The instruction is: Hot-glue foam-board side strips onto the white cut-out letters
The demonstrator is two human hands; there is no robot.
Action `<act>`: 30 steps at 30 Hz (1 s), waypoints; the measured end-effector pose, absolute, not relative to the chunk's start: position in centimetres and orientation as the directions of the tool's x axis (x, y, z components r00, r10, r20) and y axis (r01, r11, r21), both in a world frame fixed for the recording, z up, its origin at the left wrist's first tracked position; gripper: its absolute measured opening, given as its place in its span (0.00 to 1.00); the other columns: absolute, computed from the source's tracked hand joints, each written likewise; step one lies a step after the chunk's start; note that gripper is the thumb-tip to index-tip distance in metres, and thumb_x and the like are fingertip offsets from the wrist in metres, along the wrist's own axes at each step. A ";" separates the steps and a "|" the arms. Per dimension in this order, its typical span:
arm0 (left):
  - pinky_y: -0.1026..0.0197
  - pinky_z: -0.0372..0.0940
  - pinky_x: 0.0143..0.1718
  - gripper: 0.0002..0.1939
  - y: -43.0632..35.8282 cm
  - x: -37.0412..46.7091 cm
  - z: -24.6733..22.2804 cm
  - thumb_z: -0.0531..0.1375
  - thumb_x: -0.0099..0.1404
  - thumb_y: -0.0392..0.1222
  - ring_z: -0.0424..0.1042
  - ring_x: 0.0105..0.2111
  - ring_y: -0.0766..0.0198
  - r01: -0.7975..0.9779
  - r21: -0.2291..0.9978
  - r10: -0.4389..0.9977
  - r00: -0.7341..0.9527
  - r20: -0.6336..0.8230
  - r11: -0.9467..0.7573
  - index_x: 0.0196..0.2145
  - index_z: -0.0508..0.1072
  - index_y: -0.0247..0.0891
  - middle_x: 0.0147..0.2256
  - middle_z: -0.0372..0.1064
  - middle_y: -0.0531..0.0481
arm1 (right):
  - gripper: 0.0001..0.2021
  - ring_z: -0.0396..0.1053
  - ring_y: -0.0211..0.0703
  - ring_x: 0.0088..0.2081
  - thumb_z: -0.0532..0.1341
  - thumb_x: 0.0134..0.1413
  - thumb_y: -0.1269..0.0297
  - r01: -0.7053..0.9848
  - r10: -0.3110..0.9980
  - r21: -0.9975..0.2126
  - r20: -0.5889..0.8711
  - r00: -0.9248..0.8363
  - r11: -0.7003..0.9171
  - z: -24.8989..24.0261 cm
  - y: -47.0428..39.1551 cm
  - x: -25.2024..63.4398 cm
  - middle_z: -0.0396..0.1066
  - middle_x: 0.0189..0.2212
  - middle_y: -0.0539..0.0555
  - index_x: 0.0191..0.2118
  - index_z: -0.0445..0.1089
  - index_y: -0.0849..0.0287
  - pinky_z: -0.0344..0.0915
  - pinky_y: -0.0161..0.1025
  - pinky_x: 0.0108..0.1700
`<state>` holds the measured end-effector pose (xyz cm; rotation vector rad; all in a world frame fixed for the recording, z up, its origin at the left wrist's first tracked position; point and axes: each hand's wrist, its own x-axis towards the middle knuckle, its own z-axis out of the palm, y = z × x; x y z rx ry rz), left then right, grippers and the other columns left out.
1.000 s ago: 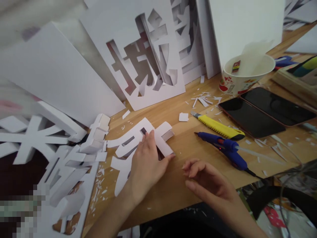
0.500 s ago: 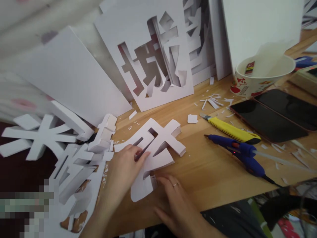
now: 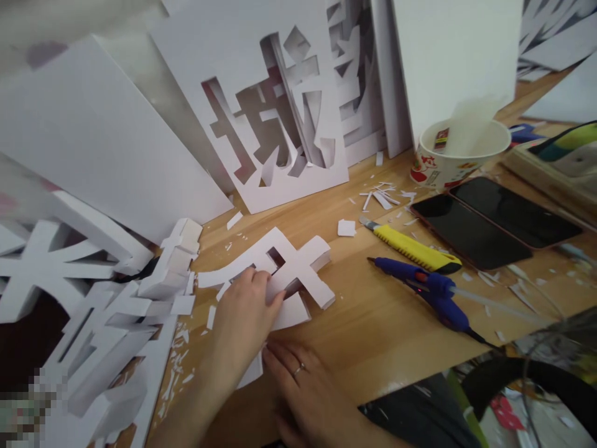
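Observation:
A white cut-out character with thick side walls lies flat on the wooden table. My left hand rests over its middle, fingers curled onto it and thumb along a stroke. Lower down, my right hand, with a ring on one finger, has its fingertips against the piece's near end. Those fingers are stretched out side by side, and the thumb is low in shadow. Both hands and the left forearm hide part of the near strokes.
A blue glue gun and yellow utility knife lie at right, near two dark phones and a paper bucket. White boards lean behind. More white characters crowd the left, with paper scraps around.
My left hand has shifted over the character's middle, its fingers curling more. My right hand has come closer in against the near end. The whole view has swung slightly right.

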<state>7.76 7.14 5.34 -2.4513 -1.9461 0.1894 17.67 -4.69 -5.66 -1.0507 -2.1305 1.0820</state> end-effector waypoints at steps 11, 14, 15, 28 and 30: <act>0.53 0.64 0.41 0.14 6.7 4.2 6.1 0.57 0.63 0.52 0.73 0.41 0.53 0.980 0.116 0.959 0.182 -0.217 -0.160 0.40 0.71 0.39 0.40 0.70 0.48 | 0.31 0.64 0.46 0.59 0.52 0.38 0.84 0.121 0.915 -0.934 0.295 -0.274 0.337 -7.0 -5.5 18.4 0.66 0.56 0.62 0.53 0.65 0.58 0.64 0.44 0.60; 0.54 0.64 0.40 0.17 6.9 2.7 6.0 0.57 0.60 0.56 0.73 0.37 0.55 0.981 0.162 0.975 0.139 -0.173 -0.111 0.38 0.71 0.41 0.39 0.72 0.49 | 0.26 0.66 0.45 0.58 0.53 0.42 0.84 0.094 0.935 -0.950 0.270 -0.230 0.297 -7.3 -5.6 18.2 0.66 0.55 0.60 0.48 0.67 0.57 0.67 0.41 0.57; 0.54 0.64 0.40 0.17 7.1 2.5 6.0 0.58 0.59 0.57 0.73 0.36 0.55 0.982 0.169 0.981 0.114 -0.160 -0.086 0.37 0.71 0.41 0.38 0.72 0.49 | 0.24 0.67 0.44 0.57 0.53 0.44 0.84 0.086 0.943 -0.955 0.262 -0.204 0.283 -7.3 -5.6 18.1 0.66 0.55 0.60 0.47 0.67 0.56 0.67 0.40 0.56; 0.54 0.60 0.33 0.16 9.1 4.2 7.3 0.58 0.56 0.58 0.73 0.34 0.49 0.986 0.044 0.986 -0.159 -0.051 0.161 0.26 0.72 0.43 0.31 0.75 0.47 | 0.13 0.79 0.42 0.39 0.58 0.51 0.76 -0.277 0.994 -0.956 -0.075 -0.076 -0.093 -7.4 -6.3 17.3 0.75 0.39 0.54 0.43 0.67 0.56 0.76 0.37 0.42; 0.54 0.59 0.31 0.16 9.7 4.4 7.2 0.58 0.57 0.56 0.73 0.33 0.48 0.990 0.006 0.990 -0.139 -0.036 0.140 0.23 0.71 0.42 0.29 0.75 0.46 | 0.12 0.79 0.42 0.38 0.59 0.53 0.74 -0.229 0.996 -0.971 -0.061 -0.071 -0.076 -7.4 -6.4 17.3 0.76 0.38 0.55 0.43 0.67 0.56 0.77 0.37 0.42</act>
